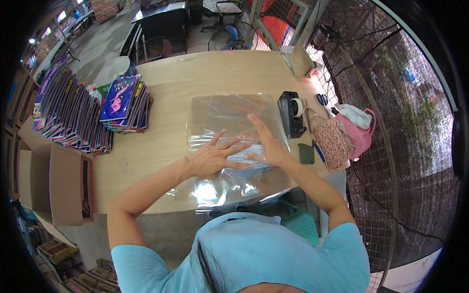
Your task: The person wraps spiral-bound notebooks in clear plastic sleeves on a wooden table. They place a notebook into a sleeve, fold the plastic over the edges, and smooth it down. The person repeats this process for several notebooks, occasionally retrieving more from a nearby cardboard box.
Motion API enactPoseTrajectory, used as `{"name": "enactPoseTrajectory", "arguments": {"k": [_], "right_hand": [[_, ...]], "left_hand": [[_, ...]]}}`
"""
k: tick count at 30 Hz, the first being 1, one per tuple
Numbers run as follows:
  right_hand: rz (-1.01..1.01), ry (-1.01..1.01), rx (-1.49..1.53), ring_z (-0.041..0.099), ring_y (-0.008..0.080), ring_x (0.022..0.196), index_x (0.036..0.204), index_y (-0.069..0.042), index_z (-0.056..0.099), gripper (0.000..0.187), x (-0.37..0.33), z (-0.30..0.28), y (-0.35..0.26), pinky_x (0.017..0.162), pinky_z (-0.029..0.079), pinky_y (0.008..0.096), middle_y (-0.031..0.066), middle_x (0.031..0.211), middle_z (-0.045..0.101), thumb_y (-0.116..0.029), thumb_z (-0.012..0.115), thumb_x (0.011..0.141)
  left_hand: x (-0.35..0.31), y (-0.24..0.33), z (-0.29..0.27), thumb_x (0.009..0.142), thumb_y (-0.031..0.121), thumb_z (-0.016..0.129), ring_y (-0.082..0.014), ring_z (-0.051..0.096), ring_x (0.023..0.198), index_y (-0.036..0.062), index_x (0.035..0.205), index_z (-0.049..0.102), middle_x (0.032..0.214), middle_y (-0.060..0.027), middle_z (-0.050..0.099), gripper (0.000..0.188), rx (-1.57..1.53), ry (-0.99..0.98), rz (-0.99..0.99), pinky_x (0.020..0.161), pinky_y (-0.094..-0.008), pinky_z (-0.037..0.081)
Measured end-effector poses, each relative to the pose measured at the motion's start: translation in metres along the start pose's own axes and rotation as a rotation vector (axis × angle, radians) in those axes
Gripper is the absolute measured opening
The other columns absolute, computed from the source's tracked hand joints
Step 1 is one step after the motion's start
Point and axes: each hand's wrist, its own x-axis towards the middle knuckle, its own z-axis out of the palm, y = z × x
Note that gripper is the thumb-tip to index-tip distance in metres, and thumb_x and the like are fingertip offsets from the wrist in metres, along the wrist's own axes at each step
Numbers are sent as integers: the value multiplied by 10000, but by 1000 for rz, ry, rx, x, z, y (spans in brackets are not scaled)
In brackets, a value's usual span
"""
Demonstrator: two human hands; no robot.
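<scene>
A stack or sheet of clear, shiny plastic film lies on the wooden table in front of me, its near end hanging past the front edge. My left hand rests on the film with its fingers spread. Beside it, my right hand is also on the film, its fingers stretched out. Between the hands shows a pale blue, finely streaked patch; whether it is an object or a reflection, I cannot tell. A black tape dispenser with a roll of tape stands just beyond the film's right edge.
Spiral notebooks stand in a long row and a shorter stack at the left. An open cardboard box is at the table's left edge. A patterned pouch, a pink bag, scissors and a blue pen lie right.
</scene>
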Motion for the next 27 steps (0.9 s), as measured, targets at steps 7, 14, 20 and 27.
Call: {"name": "enactPoseTrajectory", "arguments": {"k": [7, 14, 20, 27], "right_hand": [[297, -104, -129, 478, 346, 1155, 1517, -195, 72, 1253, 14, 1, 0, 968, 408, 399, 221, 1324, 406, -337, 881, 571], [299, -142, -155, 530, 311, 1027, 1516, -223, 121, 1201, 15, 0, 2, 884, 433, 385, 204, 1171, 490, -336, 871, 585], [503, -254, -70, 546, 296, 999, 1501, -72, 124, 1145, 23, 0, 29, 862, 439, 378, 198, 1109, 543, -401, 825, 657], [-280, 17, -265, 625, 263, 830, 1262, -75, 527, 705, -65, 10, -24, 756, 493, 361, 104, 967, 653, -455, 766, 719]], "left_hand": [[-30, 106, 153, 848, 226, 543, -297, 383, 1320, 137, 1247, 561, 1356, -194, 450, 408, 83, 30, -219, 1100, -599, 158], [-12, 42, 28, 783, 601, 578, -367, 318, 1265, 269, 1278, 558, 1357, -145, 376, 597, -238, 647, -445, 1023, -588, 174], [0, 1, 47, 793, 745, 382, -334, 184, 1402, 399, 1328, 484, 1484, -26, 314, 645, -30, 324, -142, 1081, -651, -13], [2, -5, 37, 662, 752, 508, -283, 157, 1429, 438, 1342, 452, 1482, 81, 341, 751, -77, 181, -156, 1075, -668, -8]]}}
